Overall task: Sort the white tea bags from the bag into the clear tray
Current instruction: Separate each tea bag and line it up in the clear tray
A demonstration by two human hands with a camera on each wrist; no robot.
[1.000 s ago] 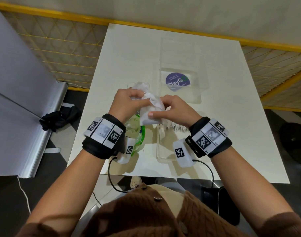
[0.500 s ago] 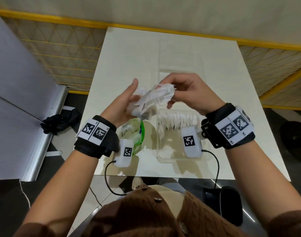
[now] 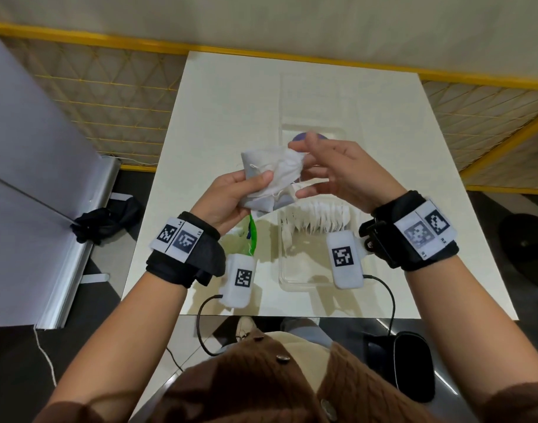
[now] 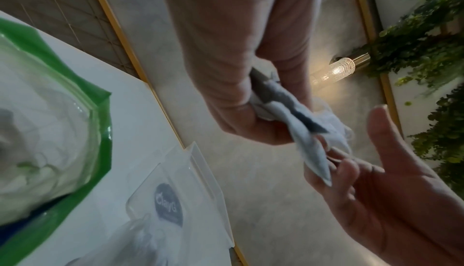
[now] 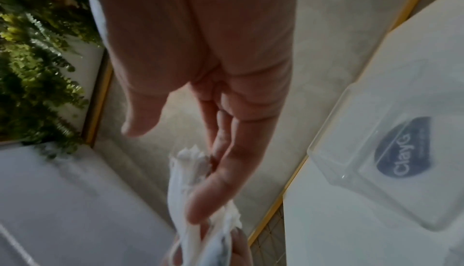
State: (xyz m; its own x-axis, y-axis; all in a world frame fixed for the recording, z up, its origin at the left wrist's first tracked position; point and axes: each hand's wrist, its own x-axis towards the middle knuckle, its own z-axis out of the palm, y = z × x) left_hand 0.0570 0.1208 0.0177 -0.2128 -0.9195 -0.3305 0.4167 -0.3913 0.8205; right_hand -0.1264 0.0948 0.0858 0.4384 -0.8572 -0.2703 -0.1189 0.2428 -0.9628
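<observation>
Stuff round my desk, nothing to do w/ the sorting

My white desk sits vs. a pale wall w/ a yellow rail along its foot and yellow lattice panels either side. On my left, a grey board w/ a metal edge, and a black cloth bunched on the floor beside it. Black cables drop off the near desk edge; a black pouch lies below on my right, and a round dark base further right. My brown knit cardigan w/ buttons fills the bottom. Wrist view: a lit glass wall lamp w/ a brass fitting, next to green foliage.
</observation>
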